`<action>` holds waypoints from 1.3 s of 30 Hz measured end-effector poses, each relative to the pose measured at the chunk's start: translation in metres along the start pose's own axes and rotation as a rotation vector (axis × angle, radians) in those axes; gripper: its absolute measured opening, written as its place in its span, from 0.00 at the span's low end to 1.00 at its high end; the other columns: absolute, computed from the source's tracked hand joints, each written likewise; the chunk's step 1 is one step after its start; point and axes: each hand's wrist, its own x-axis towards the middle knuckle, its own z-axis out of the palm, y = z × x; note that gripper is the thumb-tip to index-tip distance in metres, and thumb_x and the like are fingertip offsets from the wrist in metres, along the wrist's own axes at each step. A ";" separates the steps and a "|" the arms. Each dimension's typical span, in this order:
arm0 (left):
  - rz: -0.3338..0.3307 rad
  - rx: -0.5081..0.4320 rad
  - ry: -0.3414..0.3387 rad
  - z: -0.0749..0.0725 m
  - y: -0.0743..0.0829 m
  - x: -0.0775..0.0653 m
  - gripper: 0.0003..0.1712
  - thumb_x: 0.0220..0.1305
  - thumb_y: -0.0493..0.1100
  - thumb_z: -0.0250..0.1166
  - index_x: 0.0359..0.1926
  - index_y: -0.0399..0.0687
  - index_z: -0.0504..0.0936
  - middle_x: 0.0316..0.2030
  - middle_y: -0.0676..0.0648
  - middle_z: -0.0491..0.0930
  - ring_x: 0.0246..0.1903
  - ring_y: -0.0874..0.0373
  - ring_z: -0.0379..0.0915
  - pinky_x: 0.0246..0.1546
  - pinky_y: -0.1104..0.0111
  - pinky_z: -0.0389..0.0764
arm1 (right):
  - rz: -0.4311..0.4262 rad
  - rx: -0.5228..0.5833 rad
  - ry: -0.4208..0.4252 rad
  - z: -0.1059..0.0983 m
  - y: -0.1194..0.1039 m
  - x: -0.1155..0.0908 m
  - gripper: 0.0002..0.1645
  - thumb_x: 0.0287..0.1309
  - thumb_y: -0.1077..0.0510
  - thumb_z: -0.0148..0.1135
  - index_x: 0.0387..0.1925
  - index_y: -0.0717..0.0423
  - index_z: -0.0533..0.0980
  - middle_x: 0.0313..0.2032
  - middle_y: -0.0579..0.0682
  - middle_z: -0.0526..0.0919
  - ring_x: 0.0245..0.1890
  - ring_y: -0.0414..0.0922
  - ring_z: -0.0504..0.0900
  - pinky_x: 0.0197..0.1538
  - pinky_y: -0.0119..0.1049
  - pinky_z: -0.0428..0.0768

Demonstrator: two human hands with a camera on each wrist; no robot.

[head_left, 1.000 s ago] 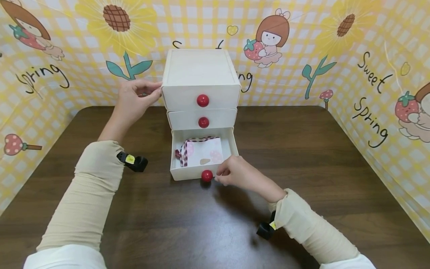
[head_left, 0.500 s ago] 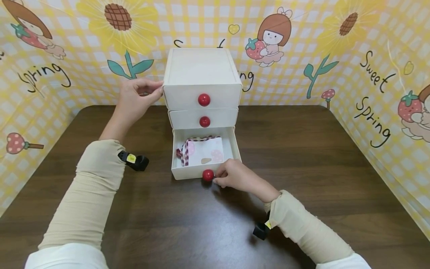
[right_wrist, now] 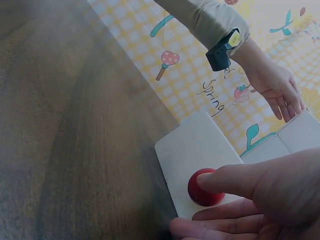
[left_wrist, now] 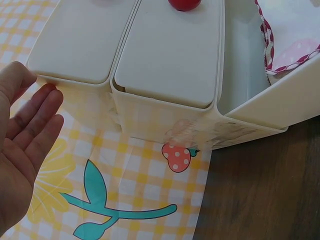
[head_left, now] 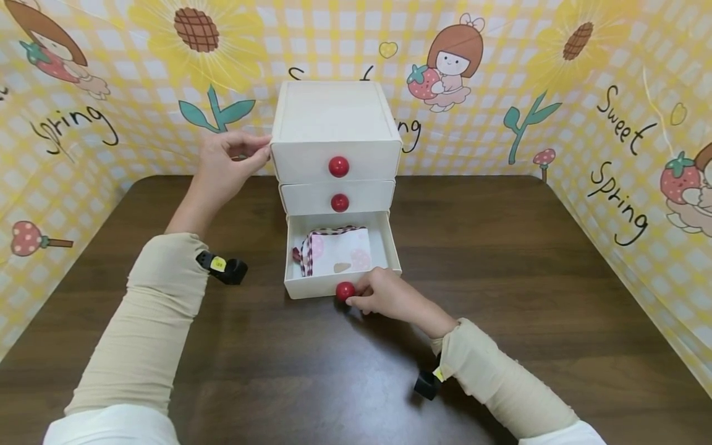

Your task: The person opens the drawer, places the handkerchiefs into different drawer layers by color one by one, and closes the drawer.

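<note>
A small white drawer unit [head_left: 336, 111] stands at the back of the table, with its bottom drawer [head_left: 384, 247] pulled out. In that drawer lies a folded white cloth item [head_left: 336, 250] with a dark red checked trim. My left hand [head_left: 225, 159] touches the unit's upper left front corner; in the left wrist view its fingers [left_wrist: 42, 117] lie along the side. At the bottom drawer's red knob [head_left: 345, 290] is my right hand [head_left: 386, 295]. Its thumb [right_wrist: 232, 180] rests on the knob in the right wrist view, while the other fingers extend below.
Above the pulled-out drawer, a middle drawer [head_left: 306, 199] and a top drawer [head_left: 303, 162] are closed. The brown wooden table [head_left: 267, 371] carries the unit. A yellow checked cloth [head_left: 334, 37] with printed flowers hangs close behind and along both sides.
My right hand has shifted slightly left, from beside the knob onto it. The left hand stays at the unit's corner, and the drawer shows no clear movement.
</note>
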 end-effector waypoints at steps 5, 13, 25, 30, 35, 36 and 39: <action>-0.002 0.009 0.002 -0.001 -0.001 0.000 0.12 0.56 0.35 0.65 0.41 0.33 0.82 0.33 0.56 0.83 0.27 0.67 0.76 0.25 0.79 0.72 | 0.016 0.012 0.018 0.002 0.000 0.000 0.15 0.57 0.57 0.62 0.17 0.59 0.79 0.13 0.50 0.78 0.13 0.36 0.70 0.18 0.27 0.66; -0.008 0.013 0.006 0.000 -0.002 0.001 0.12 0.55 0.35 0.65 0.41 0.34 0.83 0.32 0.57 0.82 0.27 0.66 0.76 0.25 0.79 0.72 | 0.007 0.013 0.049 0.006 0.001 0.000 0.15 0.57 0.57 0.61 0.18 0.59 0.78 0.14 0.49 0.78 0.14 0.35 0.72 0.21 0.27 0.69; -0.017 0.018 0.000 -0.001 -0.001 0.001 0.12 0.55 0.35 0.65 0.42 0.34 0.83 0.32 0.57 0.83 0.27 0.67 0.75 0.24 0.79 0.71 | 0.015 0.045 0.097 0.006 -0.001 0.002 0.12 0.56 0.57 0.61 0.21 0.58 0.80 0.14 0.46 0.78 0.16 0.38 0.76 0.24 0.27 0.71; -0.016 0.009 -0.002 -0.001 0.001 0.000 0.12 0.55 0.34 0.65 0.41 0.33 0.82 0.32 0.56 0.83 0.26 0.67 0.75 0.23 0.80 0.71 | -0.001 0.045 0.120 0.004 -0.002 0.004 0.11 0.56 0.57 0.62 0.21 0.57 0.80 0.13 0.43 0.77 0.16 0.39 0.76 0.22 0.28 0.71; -0.006 0.007 0.001 -0.001 0.001 0.000 0.12 0.55 0.33 0.64 0.41 0.31 0.82 0.32 0.56 0.83 0.26 0.68 0.75 0.24 0.80 0.71 | -0.013 0.034 0.117 0.001 -0.004 0.007 0.13 0.57 0.56 0.61 0.21 0.59 0.80 0.13 0.47 0.77 0.15 0.35 0.72 0.21 0.27 0.69; -0.005 0.010 0.001 -0.001 0.001 0.000 0.12 0.55 0.33 0.64 0.41 0.31 0.82 0.32 0.56 0.83 0.26 0.67 0.75 0.24 0.80 0.71 | -0.014 0.031 0.115 0.001 -0.003 0.008 0.13 0.57 0.56 0.61 0.20 0.59 0.80 0.14 0.48 0.77 0.15 0.35 0.71 0.21 0.27 0.68; 0.000 0.015 0.003 -0.001 0.001 0.000 0.12 0.55 0.34 0.65 0.41 0.32 0.82 0.31 0.57 0.83 0.26 0.67 0.75 0.24 0.80 0.72 | -0.017 0.016 0.115 -0.001 -0.003 0.010 0.15 0.57 0.56 0.60 0.20 0.60 0.79 0.14 0.51 0.78 0.14 0.35 0.71 0.21 0.27 0.67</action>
